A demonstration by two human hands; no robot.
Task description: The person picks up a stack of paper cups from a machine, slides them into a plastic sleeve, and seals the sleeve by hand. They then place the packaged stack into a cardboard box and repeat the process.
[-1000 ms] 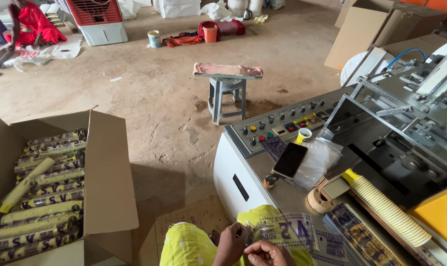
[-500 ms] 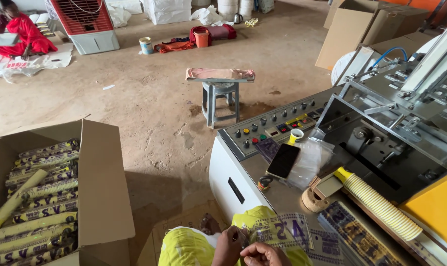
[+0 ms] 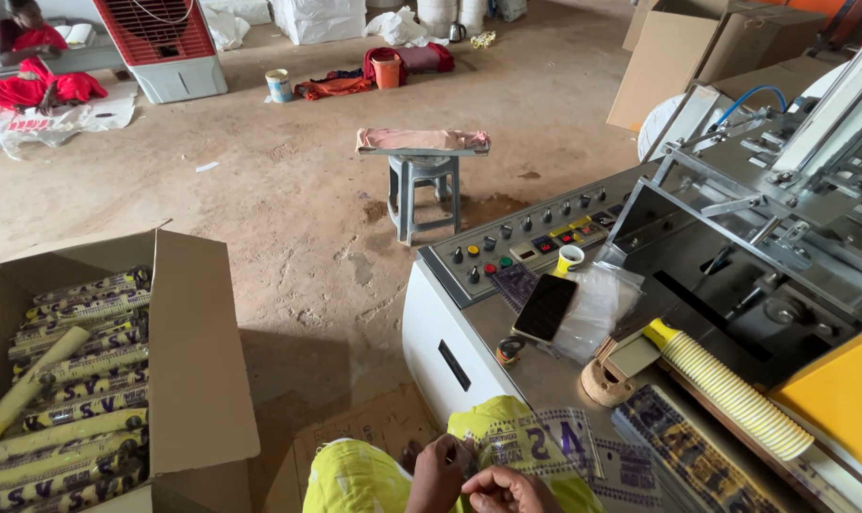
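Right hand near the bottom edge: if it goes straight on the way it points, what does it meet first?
Probably the left hand: the right hand points leftward at it, both on the yellow printed plastic sleeve. Depth is unclear.

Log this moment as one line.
left hand and right hand: gripping printed yellow plastic sleeve | nearby: black phone, open cardboard box
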